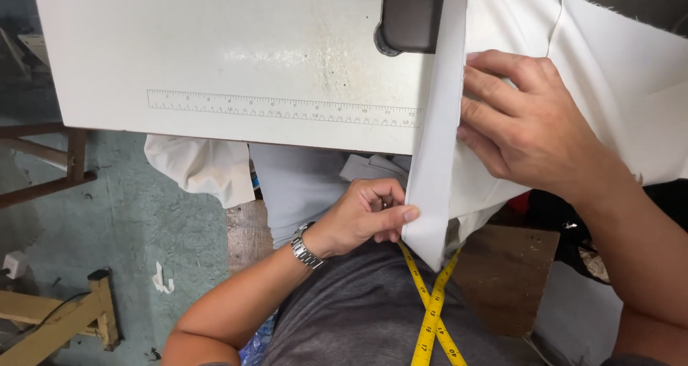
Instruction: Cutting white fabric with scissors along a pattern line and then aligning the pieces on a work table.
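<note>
**Two hands on a folded white strip at the bench edge**

Two bare hands are seen on a long folded strip of white fabric [438,144], which runs from the top of the view down over the near edge of the white sewing bench [215,58] and ends in a point above the lap. The left hand [362,219] is closed on the strip's lower end, thumb and fingers pinched on its left edge, below the bench edge. The right hand [527,126] is laid flat with fingers spread, pressing the strip's right edge and the broad white cloth [623,87] beneath it; nothing is gripped by it.

A dark metal machine base [410,15] is set into the bench at the top, just left of the strip and touching it. A printed ruler scale [283,108] is marked along the bench's near edge, well left of the strip. Most of the bench surface to the left lies bare.

A yellow tape measure [432,312] is crossed over the grey shirt, just below the strip's point. A silver metal wristwatch [304,248] is worn on the left wrist. More white cloth [201,167] hangs under the bench edge at left. A brown wooden stool top [509,280] lies below the right forearm, and a wooden frame [64,323] stands on the green floor at lower left.
</note>
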